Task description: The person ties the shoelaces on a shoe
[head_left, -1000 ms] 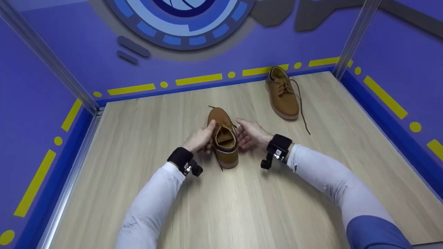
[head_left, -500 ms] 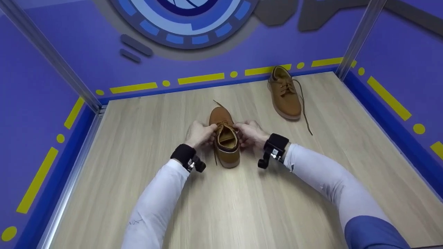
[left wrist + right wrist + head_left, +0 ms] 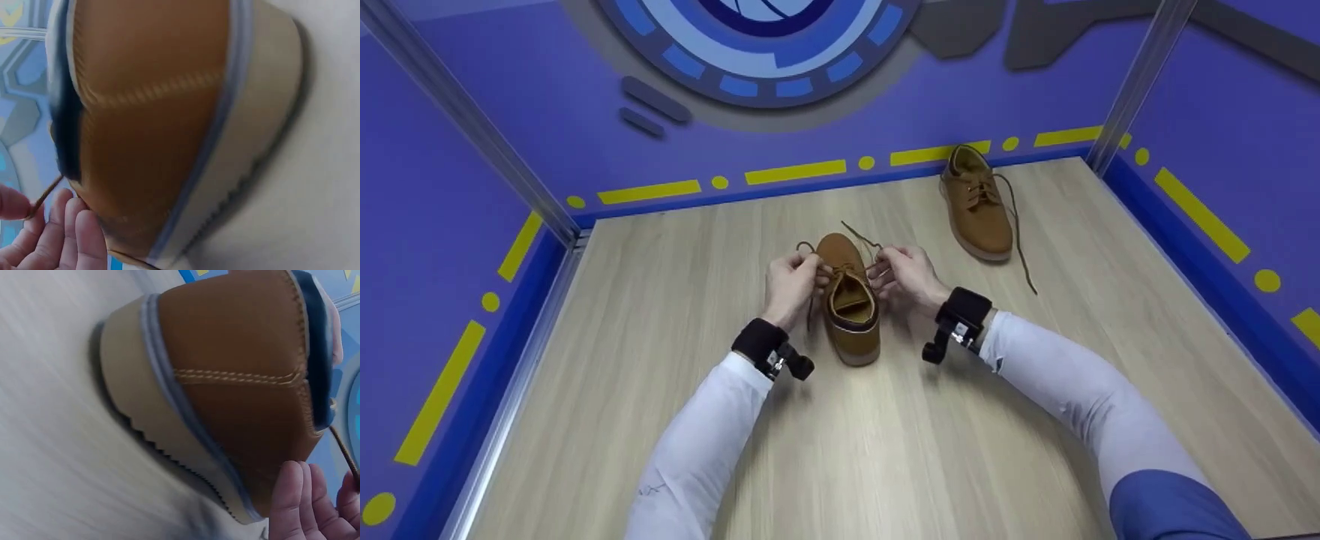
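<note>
Head view brt, soft glare on tabletop [image 3: 877,427]; wrist pics dimmer, w/ blur.

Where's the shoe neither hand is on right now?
In the head view, the untouched shoe stands at right on the wooden surface, beyond the right hand, by the back wall.

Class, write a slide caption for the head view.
The left hand and right hand pinch the laces of a brown shoe; a matching shoe stands by the back wall.

- Near shoe [image 3: 856,346]: tan-brown upper [image 3: 236,332], pale stitching [image 3: 236,377], beige sole [image 3: 125,360].
- Lace [image 3: 48,193]: brown.
- Far shoe [image 3: 982,221]: tan-brown.
- Tabletop [image 3: 840,457]: pale wood grain.
- Back wall [image 3: 532,97]: violet-blue, yellow dashes [image 3: 795,172] and dots [image 3: 866,163].
</note>
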Available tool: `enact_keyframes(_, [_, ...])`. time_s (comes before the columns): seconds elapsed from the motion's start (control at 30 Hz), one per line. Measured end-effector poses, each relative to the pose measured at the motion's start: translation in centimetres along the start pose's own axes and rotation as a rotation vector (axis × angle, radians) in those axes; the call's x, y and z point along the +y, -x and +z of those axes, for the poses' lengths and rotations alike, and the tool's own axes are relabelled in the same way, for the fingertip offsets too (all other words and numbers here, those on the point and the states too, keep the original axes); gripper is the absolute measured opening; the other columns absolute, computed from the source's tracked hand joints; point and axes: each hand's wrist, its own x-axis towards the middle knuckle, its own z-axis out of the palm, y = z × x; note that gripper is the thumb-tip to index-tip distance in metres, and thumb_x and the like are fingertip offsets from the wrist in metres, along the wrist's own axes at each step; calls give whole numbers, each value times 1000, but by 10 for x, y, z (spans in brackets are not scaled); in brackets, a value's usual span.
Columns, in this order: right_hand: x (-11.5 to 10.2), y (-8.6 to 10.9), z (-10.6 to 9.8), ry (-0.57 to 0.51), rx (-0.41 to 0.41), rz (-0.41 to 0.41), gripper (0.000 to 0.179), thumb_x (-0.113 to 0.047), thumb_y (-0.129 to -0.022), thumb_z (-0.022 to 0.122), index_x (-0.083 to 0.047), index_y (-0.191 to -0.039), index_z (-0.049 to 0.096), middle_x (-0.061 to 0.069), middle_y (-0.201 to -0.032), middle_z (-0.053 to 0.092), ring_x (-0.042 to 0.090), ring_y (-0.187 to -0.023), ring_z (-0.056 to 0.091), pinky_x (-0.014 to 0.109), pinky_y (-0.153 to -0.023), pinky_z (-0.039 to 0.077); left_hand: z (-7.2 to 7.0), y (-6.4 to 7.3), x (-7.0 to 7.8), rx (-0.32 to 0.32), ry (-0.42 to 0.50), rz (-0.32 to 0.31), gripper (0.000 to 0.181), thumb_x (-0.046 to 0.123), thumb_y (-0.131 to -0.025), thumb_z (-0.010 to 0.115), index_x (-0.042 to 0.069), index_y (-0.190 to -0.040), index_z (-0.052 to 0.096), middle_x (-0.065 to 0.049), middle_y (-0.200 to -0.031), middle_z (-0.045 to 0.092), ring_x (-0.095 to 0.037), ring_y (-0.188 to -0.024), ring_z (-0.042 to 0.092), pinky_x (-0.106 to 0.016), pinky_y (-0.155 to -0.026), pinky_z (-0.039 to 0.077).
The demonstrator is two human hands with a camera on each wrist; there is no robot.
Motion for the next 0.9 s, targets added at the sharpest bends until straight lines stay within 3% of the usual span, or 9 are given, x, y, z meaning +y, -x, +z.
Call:
enact_keyframes(0.13, [-9, 2, 1, -33, -10, -84, 26, -19, -117, 47, -3, -106, 64, 4, -90, 81, 15, -75, 76, 27, -62, 64, 6, 5, 10, -15, 78, 21, 21, 11, -107, 61, 5, -91, 73, -3, -81, 80, -11, -68, 70, -24, -65, 60])
enact_keyframes(0.3, [-16, 5, 6, -32, -29, -205, 27, -17, -119, 44, -7, -103, 63, 5, -98, 81, 14, -84, 76, 29, -71, 66, 9, 9, 20, -15, 68, 111, 28, 12, -114, 58, 7, -90, 71, -2, -81, 80, -13, -75, 74, -24, -74, 62])
enact_keyframes(0.47, [-25, 11, 14, -22, -32, -288, 28, -14, -118, 42, -10, -100, 62, 3, -96, 80, 18, -88, 77, 33, -83, 67, 9, 9, 27, -23, 60, 174, 25, 10, -116, 56, 4, -98, 71, 0, -83, 80, -31, -88, 79, -25, -80, 63])
enact_keyframes(0.53, [-27, 12, 16, -16, -32, -317, 28, -13, -118, 41, -10, -98, 61, 2, -94, 80, 20, -88, 78, 33, -84, 67, 9, 8, 28, -32, 74, 186, 23, 10, -117, 56, 0, -102, 71, 1, -82, 79, -31, -87, 79, -25, -80, 63])
enact_keyframes(0.63, [-30, 14, 17, -12, -40, -354, 29, -12, -118, 40, -9, -98, 61, 1, -93, 80, 24, -89, 79, 31, -84, 67, 9, 9, 31, -42, 81, 214, 23, 12, -117, 58, 2, -102, 71, 4, -80, 77, -25, -82, 77, -23, -76, 61])
enact_keyframes(0.7, [-32, 16, 17, -2, -45, -383, 30, -12, -119, 40, -8, -99, 61, 1, -93, 80, 22, -89, 79, 30, -84, 67, 9, 9, 32, -52, 92, 240, 22, 12, -116, 59, 3, -100, 71, 4, -78, 76, -14, -76, 72, -22, -70, 57])
enact_keyframes(0.9, [-43, 27, 20, 45, -78, -492, 31, -10, -120, 41, -2, -103, 65, 1, -96, 79, 14, -88, 78, 27, -86, 67, 8, 9, 40, -71, 115, 297, 22, 10, -114, 64, 6, -95, 72, 4, -75, 74, -12, -70, 71, -21, -67, 59])
